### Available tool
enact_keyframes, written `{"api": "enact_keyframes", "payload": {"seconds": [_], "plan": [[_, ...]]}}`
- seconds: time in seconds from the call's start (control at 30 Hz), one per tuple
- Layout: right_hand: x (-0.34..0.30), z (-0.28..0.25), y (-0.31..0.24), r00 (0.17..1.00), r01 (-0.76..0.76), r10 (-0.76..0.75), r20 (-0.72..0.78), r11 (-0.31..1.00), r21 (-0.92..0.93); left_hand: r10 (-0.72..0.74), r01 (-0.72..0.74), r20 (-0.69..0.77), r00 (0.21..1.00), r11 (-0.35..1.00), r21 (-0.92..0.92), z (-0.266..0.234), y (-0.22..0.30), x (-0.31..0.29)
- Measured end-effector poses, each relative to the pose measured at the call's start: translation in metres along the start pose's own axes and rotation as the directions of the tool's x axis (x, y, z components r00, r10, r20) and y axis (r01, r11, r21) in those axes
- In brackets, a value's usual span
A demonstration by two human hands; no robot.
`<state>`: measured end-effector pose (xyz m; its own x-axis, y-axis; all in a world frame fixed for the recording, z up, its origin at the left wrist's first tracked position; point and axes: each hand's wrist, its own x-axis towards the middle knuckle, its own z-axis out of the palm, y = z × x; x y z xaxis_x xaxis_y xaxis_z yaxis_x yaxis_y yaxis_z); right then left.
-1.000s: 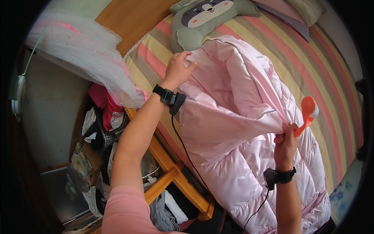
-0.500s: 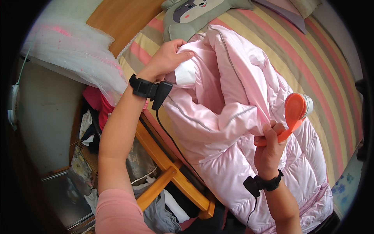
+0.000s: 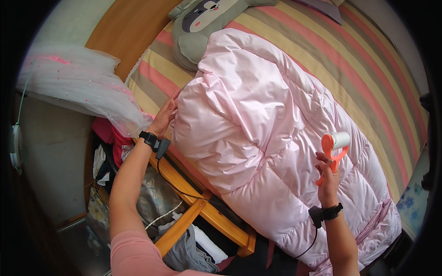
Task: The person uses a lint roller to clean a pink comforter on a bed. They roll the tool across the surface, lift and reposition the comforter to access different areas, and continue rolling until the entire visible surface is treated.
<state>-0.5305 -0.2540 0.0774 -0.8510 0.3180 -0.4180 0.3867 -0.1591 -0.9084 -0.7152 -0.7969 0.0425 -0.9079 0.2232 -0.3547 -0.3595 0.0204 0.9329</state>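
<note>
A shiny pale pink quilted down jacket (image 3: 271,138) lies on the bed, its outer side up, puffed and creased. At its left edge is my left hand (image 3: 164,118), fingers stretched out along the cloth; the fingertips are partly hidden by the fabric. My right hand (image 3: 328,181) grips a lint roller (image 3: 340,140) by its orange handle. The white roll points up and to the right, over the jacket's right part. I cannot tell whether the roll touches the fabric.
Beneath the jacket is a striped bed sheet (image 3: 322,60). A grey animal-face pillow (image 3: 189,46) lies at the far side. White netting (image 3: 78,83) hangs at left, above clothes (image 3: 108,133). A wooden rail (image 3: 216,216) runs along the bed's near side, with folded clothes (image 3: 189,250) below.
The jacket's opening and inner lining have gone from view; the outside now shows on top. My left hand has let go of the collar area and moved down-left. The right hand, with the lint roller, moved lower.
</note>
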Motion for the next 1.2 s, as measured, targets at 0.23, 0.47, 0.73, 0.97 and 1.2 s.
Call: {"api": "enact_keyframes", "payload": {"seconds": [0.23,0.47,0.73,0.97,1.2], "plan": [[0.001,-0.119,0.048,0.962,-0.029,-0.022,-0.274,0.983,-0.179,0.041,-0.084,0.099,0.994,0.873,0.480,0.028,0.001,0.004],[0.050,-0.148,0.020,0.967,0.043,-0.117,-0.225,0.950,-0.309,-0.069,0.301,-0.350,0.934,0.681,0.667,-0.084,-0.043,0.018],[0.154,-0.108,-0.005,0.981,0.134,-0.173,-0.090,0.932,-0.336,0.636,-0.030,-0.203,0.745,0.335,0.942,-0.004,0.032,0.132],[0.168,-0.136,-0.013,0.992,-0.096,0.051,-0.116,0.899,-0.427,0.107,0.153,-0.419,0.902,0.827,0.541,0.130,0.063,0.250],[0.205,-0.162,-0.020,0.963,0.099,-0.174,-0.205,0.939,-0.330,0.266,-0.081,-0.477,0.838,0.924,0.374,0.090,0.062,0.285]]}}
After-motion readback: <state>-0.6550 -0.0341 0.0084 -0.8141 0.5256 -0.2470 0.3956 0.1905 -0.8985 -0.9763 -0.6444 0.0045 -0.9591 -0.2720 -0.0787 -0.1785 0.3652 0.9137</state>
